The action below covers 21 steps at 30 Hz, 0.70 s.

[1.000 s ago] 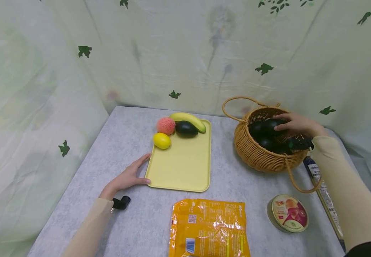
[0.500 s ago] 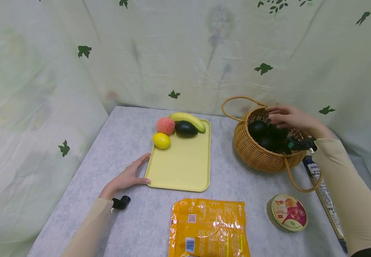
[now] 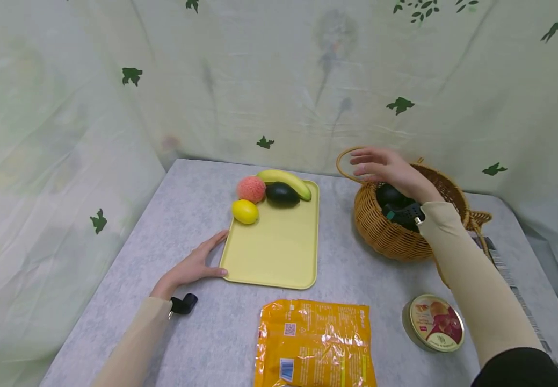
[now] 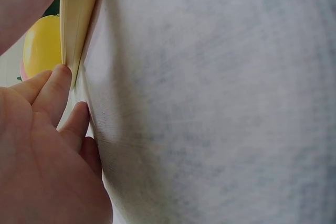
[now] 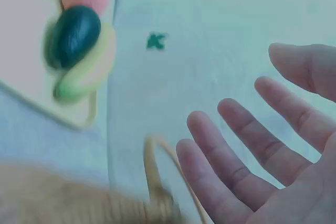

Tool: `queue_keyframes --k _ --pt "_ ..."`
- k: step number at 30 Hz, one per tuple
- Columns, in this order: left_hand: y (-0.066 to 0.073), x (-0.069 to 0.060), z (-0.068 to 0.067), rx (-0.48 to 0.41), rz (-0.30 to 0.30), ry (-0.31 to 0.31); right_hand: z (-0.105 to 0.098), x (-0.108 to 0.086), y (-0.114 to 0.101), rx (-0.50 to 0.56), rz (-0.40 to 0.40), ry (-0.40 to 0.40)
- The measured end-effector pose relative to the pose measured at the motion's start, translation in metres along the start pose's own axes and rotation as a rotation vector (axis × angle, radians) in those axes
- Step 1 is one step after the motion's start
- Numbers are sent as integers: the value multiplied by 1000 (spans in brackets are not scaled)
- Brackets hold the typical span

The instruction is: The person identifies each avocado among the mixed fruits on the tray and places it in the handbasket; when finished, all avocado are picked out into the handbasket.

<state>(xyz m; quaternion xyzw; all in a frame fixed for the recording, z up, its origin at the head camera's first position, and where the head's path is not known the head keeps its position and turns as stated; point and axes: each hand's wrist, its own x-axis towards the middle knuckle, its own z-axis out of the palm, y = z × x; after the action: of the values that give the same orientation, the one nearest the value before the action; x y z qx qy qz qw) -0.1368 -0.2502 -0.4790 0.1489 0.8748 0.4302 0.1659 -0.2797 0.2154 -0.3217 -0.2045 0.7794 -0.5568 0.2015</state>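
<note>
My left hand [image 3: 194, 269] lies at the left edge of a yellow tray [image 3: 279, 252]. In the left wrist view, fingertips of the left hand [image 4: 47, 150] touch the tray's rim [image 4: 79, 14]. On the tray's far part are a yellow lemon [image 3: 245, 212], a rough pink ball-shaped fruit [image 3: 251, 190], a dark avocado-like fruit [image 3: 281, 194] and a banana [image 3: 285, 178]. My right hand [image 3: 390, 169] hovers over the left side of a wicker basket [image 3: 380, 231], holding nothing. Its fingers are spread and relaxed in the right wrist view. Dark fruits [image 3: 390, 196] sit inside the basket, partly hidden by the arm.
In front of the tray lies an orange plastic packet [image 3: 314, 344]. A round tin [image 3: 434, 323] stands to its right. Beside the right arm, a long printed package [image 3: 506, 269] is partly covered. The basket's loop handle [image 3: 343, 164] sticks out leftward. A pale curtain [image 3: 308, 80] hangs behind.
My right hand has risen out of the basket and moved left across its rim. The basket's right side now shows. My left hand and the tray stay in place.
</note>
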Motion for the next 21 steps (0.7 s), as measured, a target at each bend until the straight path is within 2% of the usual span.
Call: queue_keyframes --k 11,21 --pt "1 1 1 9 -3 3 54 47 -8 -10 -94 -107" --pt "0 1 2 13 -8 8 92 80 16 35 -94 -100"
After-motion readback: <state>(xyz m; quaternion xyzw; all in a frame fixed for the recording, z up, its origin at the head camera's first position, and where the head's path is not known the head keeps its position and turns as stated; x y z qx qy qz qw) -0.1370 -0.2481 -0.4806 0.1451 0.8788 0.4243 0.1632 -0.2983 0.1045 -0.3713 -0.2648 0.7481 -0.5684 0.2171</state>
